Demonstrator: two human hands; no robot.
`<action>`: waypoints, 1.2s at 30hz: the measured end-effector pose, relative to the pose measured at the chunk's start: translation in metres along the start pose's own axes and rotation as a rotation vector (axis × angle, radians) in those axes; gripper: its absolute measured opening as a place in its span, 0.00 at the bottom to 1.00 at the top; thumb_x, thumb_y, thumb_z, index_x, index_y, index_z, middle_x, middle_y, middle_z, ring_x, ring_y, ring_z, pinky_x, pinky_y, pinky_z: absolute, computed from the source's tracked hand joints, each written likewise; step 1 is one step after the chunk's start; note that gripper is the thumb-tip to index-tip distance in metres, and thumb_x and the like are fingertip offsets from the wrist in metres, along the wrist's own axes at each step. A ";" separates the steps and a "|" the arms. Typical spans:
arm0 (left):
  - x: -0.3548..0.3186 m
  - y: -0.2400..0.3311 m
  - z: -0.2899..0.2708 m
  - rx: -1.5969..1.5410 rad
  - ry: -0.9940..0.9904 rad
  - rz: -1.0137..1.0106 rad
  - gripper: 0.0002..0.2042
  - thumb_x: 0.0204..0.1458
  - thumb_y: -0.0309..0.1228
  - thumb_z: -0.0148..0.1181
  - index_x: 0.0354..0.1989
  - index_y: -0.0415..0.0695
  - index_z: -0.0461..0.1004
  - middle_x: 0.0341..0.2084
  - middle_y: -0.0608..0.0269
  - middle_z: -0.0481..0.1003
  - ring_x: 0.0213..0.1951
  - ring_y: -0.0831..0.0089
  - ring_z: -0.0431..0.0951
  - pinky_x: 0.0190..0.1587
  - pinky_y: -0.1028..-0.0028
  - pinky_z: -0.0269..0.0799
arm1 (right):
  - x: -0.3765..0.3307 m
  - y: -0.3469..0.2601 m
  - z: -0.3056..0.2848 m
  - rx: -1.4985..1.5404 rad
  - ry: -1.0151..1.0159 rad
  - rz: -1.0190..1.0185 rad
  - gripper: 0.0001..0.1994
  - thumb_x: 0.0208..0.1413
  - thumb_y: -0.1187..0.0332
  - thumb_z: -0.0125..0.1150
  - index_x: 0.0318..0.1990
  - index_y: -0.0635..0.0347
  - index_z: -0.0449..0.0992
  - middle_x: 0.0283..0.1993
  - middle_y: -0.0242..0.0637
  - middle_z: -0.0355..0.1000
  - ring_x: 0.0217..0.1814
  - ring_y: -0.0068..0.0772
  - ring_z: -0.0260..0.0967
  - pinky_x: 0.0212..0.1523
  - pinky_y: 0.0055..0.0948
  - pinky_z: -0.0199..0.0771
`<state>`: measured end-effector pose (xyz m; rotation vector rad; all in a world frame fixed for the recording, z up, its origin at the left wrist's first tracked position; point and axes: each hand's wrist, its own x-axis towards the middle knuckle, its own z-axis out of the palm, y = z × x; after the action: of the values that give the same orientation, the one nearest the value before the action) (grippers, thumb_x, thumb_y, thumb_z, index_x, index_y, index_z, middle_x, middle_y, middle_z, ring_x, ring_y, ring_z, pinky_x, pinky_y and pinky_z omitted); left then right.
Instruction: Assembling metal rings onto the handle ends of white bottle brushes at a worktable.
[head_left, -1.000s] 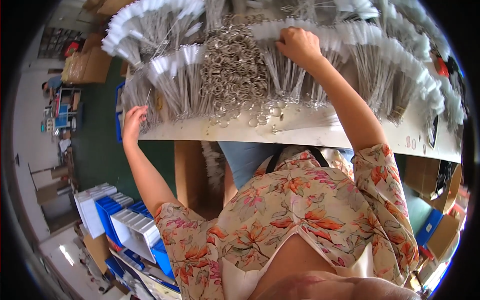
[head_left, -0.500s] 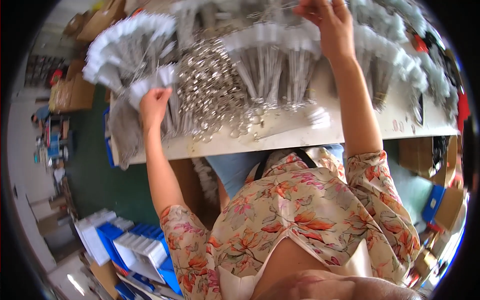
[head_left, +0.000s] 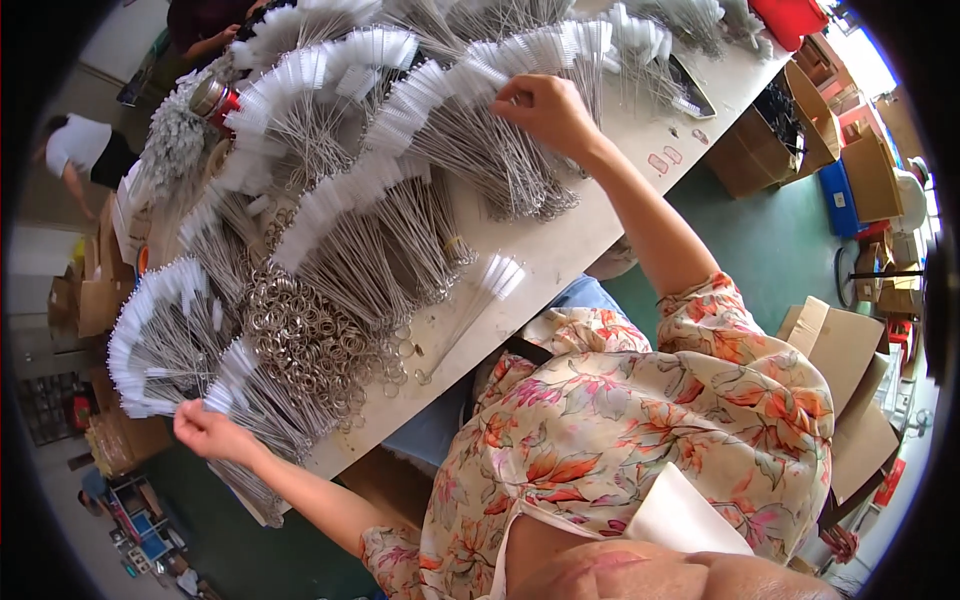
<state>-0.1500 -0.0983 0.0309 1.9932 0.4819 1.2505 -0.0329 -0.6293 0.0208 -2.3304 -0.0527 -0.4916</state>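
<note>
A heap of metal rings [head_left: 310,335] lies near the counter's [head_left: 560,255] near edge; cardboard boxes [head_left: 850,400] stand on the green floor [head_left: 780,250].

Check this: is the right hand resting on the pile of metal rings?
No, the right hand grips white-tipped wire brushes; the metal rings lie apart.

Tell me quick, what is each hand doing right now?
Left hand: closed on a bundle of white-tipped wire brushes.
Right hand: fingers pinching the bristle ends of a fanned brush bundle.
</note>
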 end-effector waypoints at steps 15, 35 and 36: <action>-0.080 0.109 0.040 -0.379 -0.485 -0.289 0.14 0.58 0.34 0.46 0.47 0.38 0.70 0.20 0.76 0.59 0.16 0.91 0.47 0.15 0.87 0.38 | 0.042 0.032 -0.066 0.858 0.181 -0.037 0.09 0.57 0.73 0.45 0.39 0.69 0.68 0.36 0.38 0.68 0.30 0.27 0.67 0.30 0.25 0.75; -0.105 0.050 0.005 -0.635 -0.587 -0.605 0.14 0.58 0.34 0.47 0.43 0.33 0.69 0.22 0.70 0.64 0.18 0.88 0.54 0.16 0.88 0.47 | 0.019 0.140 -0.131 -0.652 0.426 0.409 0.11 0.50 0.61 0.52 0.33 0.57 0.75 0.33 0.45 0.73 0.37 0.46 0.72 0.40 0.41 0.72; -0.107 0.053 0.013 -0.644 -0.605 -0.612 0.14 0.58 0.34 0.47 0.43 0.33 0.69 0.22 0.70 0.64 0.18 0.88 0.54 0.16 0.88 0.47 | 0.020 0.137 -0.144 -0.665 0.514 0.361 0.09 0.53 0.61 0.51 0.34 0.54 0.74 0.34 0.43 0.73 0.38 0.41 0.72 0.41 0.39 0.72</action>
<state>-0.1911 -0.2074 0.0011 1.4001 0.2913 0.3204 -0.0378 -0.8288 0.0301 -2.6639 0.8776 -1.0158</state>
